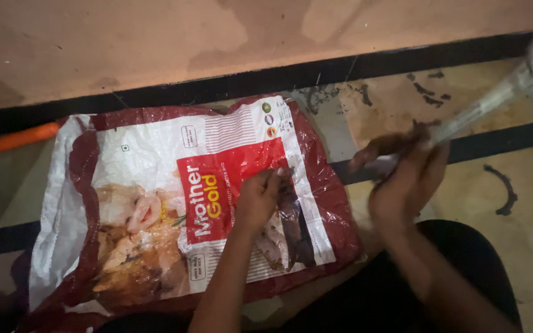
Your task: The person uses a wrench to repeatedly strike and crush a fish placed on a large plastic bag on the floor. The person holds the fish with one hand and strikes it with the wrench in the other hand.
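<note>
Floor tiles [396,105], beige with dark stains and black border strips, run up to a pinkish plaster wall [124,43] above the sack. Largest on the floor is a flat, glossy woven-plastic sack [155,203], dark red and white with a food picture, lying creased and slightly askew. An orange tube [13,140] pokes out past the sack's upper left corner, along the black skirting. Below the sack's right edge lies dark cloth [464,259] at the person's lap. The left hand [260,197] presses flat on the sack's middle right, fingers bent, gripping nothing. The right hand [405,179], blurred, is off the sack's right edge, closed around a thin clear rod [482,105] with a pale, fuzzy end that slants up to the right.
</note>
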